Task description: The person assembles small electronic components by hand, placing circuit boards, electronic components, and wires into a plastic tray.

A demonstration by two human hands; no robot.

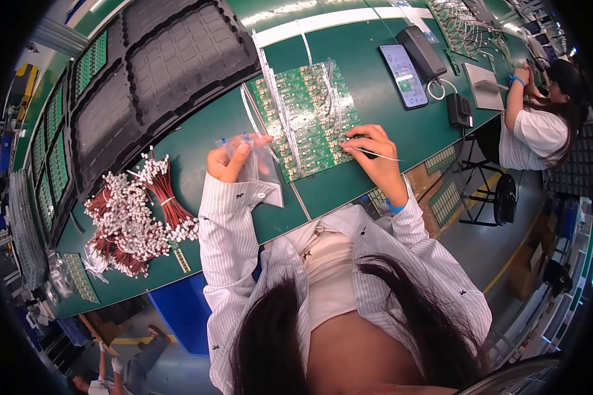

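Note:
A green circuit board panel [306,118] lies on the table in front of me, with white wires [280,105] across it. My left hand [234,161] is closed on a clear plastic bag [260,164] at the panel's left edge. Small blue tips show at the top of this bag; what they belong to is too small to tell. Over the panel's right edge, my right hand [377,155] pinches a thin white wire [383,157], whose free end sticks out to the right. The fingertips are down at the board, and the pinched end is partly hidden.
Red-and-white wire bundles [132,224] are heaped at the left. Behind them stand black trays [178,52], some holding green boards. A phone [404,76], a black case [422,52] and a black adapter [459,110] lie at the right. A co-worker [540,118] sits farther right.

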